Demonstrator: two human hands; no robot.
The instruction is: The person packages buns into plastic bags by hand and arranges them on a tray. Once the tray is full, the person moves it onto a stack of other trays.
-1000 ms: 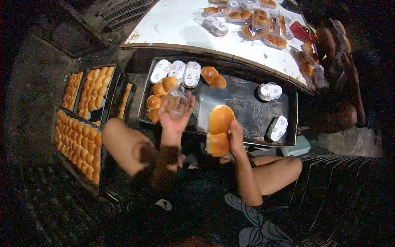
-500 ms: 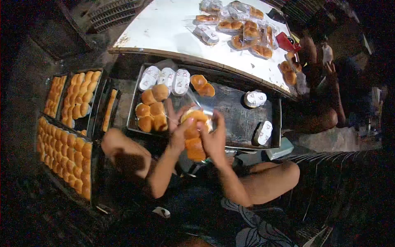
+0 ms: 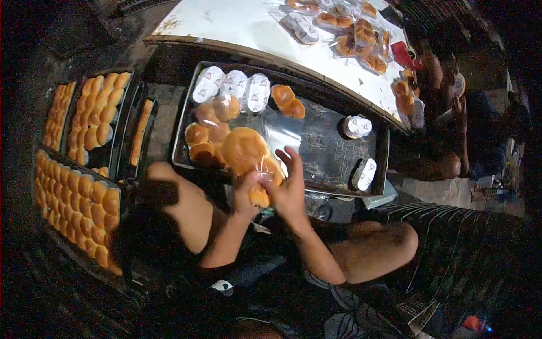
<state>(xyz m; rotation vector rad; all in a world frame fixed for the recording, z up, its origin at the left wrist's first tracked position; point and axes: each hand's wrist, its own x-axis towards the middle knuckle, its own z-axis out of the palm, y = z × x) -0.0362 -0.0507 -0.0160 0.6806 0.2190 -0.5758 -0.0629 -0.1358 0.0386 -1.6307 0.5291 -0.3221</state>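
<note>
Over the front edge of a dark metal tray (image 3: 388,164), my left hand (image 3: 247,195) and my right hand (image 3: 291,189) hold golden buns (image 3: 246,148) between them. Clear plastic shows by the buns. My left hand's fingers are pressed on the lower part of the buns; my right thumb presses there too, with its other fingers raised. At the tray's left lie more buns (image 3: 199,134) and white printed packs (image 3: 233,85). A joined pair of buns (image 3: 288,101) lies behind the hands. Two more white packs, one farther back (image 3: 357,127) and one nearer (image 3: 366,174), lie at the right.
Trays of bun rows (image 3: 79,198) stand at the left. A white table (image 3: 237,25) behind the tray bears bagged buns (image 3: 361,34) and a red object (image 3: 403,55). At the right, a co-worker's hand (image 3: 458,107) is near a white pack.
The held buns have moved up and left and spread, with a large round one now on top. The plastic lies differently around them. The whole view has shifted slightly.
</note>
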